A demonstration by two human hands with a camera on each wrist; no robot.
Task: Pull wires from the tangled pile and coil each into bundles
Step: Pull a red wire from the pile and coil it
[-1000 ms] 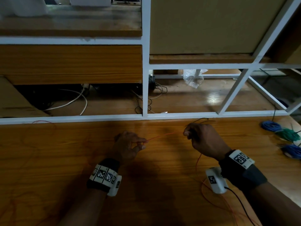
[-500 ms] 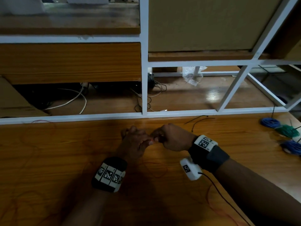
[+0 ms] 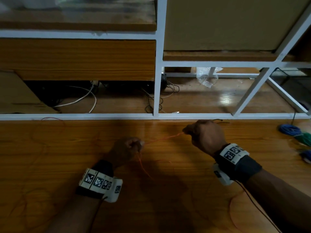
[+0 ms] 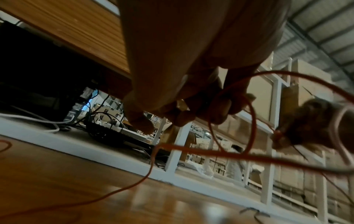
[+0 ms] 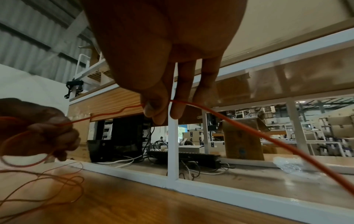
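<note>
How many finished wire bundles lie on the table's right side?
3, stacked near the right edge: a blue bundle farthest back, a green bundle in the middle, another blue one nearest, partly cut off; more may lie outside view.

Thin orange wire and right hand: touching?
Touching. The right wrist view shows the right hand pinching the thin orange wire between thumb and fingers.

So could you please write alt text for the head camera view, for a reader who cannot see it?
Two hands stretch a thin orange wire above a wooden table: the left hand grips one end, the right hand pinches the other. Blue and green wire bundles lie far right.
</note>
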